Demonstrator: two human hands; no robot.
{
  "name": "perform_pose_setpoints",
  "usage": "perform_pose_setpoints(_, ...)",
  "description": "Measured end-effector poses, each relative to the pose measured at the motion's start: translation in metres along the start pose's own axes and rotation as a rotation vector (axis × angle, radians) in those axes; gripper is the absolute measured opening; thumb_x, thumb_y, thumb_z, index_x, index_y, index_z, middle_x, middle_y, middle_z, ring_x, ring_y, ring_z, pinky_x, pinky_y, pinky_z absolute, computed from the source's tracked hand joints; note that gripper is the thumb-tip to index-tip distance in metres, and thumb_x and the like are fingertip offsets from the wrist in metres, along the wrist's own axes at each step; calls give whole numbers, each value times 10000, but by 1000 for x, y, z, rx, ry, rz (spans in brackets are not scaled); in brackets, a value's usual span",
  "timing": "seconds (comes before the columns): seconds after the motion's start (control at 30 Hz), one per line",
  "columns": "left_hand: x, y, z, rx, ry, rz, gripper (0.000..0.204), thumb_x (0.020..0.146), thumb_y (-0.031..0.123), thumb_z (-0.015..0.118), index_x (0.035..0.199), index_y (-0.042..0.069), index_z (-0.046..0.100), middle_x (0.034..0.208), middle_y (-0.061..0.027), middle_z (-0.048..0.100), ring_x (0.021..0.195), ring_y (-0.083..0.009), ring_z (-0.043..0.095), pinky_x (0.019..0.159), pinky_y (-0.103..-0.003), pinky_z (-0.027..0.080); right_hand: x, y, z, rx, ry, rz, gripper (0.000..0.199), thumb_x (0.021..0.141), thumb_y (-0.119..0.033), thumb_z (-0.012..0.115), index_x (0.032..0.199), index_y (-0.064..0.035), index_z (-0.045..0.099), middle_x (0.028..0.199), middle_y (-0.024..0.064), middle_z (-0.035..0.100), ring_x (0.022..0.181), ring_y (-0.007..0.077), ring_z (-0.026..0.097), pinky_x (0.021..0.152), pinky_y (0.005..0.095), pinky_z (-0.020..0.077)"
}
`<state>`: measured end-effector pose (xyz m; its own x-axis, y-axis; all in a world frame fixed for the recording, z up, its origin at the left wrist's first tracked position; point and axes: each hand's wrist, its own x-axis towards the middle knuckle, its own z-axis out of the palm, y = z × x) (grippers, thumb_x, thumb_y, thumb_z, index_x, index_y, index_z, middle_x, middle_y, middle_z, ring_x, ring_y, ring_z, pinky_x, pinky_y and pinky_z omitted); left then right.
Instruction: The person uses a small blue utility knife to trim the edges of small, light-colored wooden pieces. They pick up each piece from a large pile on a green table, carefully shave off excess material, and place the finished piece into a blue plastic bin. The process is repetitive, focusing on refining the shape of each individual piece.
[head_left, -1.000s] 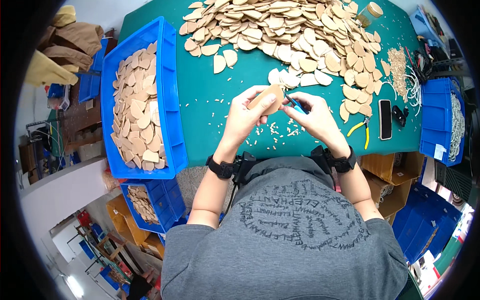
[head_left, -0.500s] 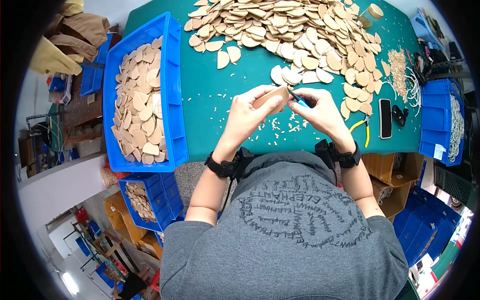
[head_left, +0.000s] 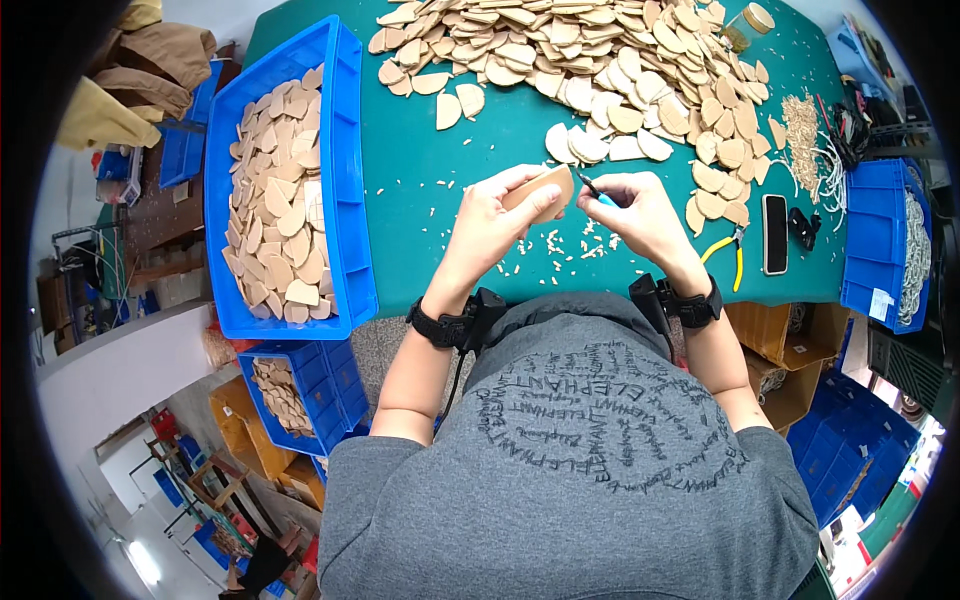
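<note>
My left hand (head_left: 497,215) holds a flat, rounded tan wooden piece (head_left: 543,188) above the green table (head_left: 420,170). My right hand (head_left: 640,210) grips a small thin tool with a dark tip and light blue handle (head_left: 592,190), its tip right at the edge of the wooden piece. Both hands hover over small pale wood shavings (head_left: 560,245) scattered on the table. A large heap of similar wooden pieces (head_left: 600,60) lies just beyond my hands.
A blue bin (head_left: 345,180) of wooden pieces stands on my left, with a second blue bin (head_left: 300,385) below the table. On my right are yellow-handled pliers (head_left: 728,245), a black phone (head_left: 775,233), a blue bin (head_left: 880,240) and a pile of pale sticks (head_left: 803,125).
Both hands shifted slightly to the left and a little away from my body, still holding the wooden piece and the tool together.
</note>
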<state>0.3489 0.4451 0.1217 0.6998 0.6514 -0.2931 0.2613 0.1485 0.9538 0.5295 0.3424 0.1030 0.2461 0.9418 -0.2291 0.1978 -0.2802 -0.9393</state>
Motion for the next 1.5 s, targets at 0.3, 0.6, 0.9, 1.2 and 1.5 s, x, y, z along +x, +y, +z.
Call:
perform_pose_setpoints(0.3, -19, -23, -132, -109, 1220, 276, 523, 948, 302, 549, 1358, 5, 417, 1324, -194, 481, 1138, -232, 535, 871, -324, 461, -5, 12, -11, 116, 42, 96, 155, 858, -175, 673, 908, -29, 669, 618, -54, 528, 498, 9, 399, 442, 181, 295)
perform_pose_setpoints(0.6, 144, -128, -1, 715, 339, 205, 668, 730, 334, 750, 1274, 30, 507, 1175, -190, 541, 1101, -365, 490, 980, -415, 404, -21, 25, -15, 114, 104, 143, 145, 848, -152, 669, 912, -21, 663, 736, -31, 596, 607, 24, 479, 520, 184, 376)
perform_pose_setpoints(0.9, 149, -116, 14, 432, -168, -157, 473, 684, 213, 809, 1038, -7, 586, 1008, -152, 648, 898, -273, 641, 765, -347, 537, -31, 36, -20, 133, 202, 225, 160, 823, -167, 658, 859, -11, 664, 663, -20, 584, 602, 37, 497, 555, 210, 405)
perform_pose_setpoints(1.2, 33, -41, 10, -586, 76, -165, 344, 853, 159, 688, 1120, -21, 565, 1016, -129, 663, 882, -213, 684, 720, -268, 585, -7, 19, 8, 12, 72, 148, 264, 816, -252, 662, 924, -11, 674, 694, 43, 631, 615, 80, 546, 579, 253, 447)
perform_pose_setpoints(1.5, 11, -19, 22, -578, 176, -70, 344, 828, 148, 725, 1090, -41, 606, 1009, -118, 656, 843, -152, 659, 704, -252, 582, -6, -3, 13, 35, 54, 82, 211, 843, -145, 671, 997, 0, 663, 801, 2, 637, 716, 48, 532, 643, 208, 434)
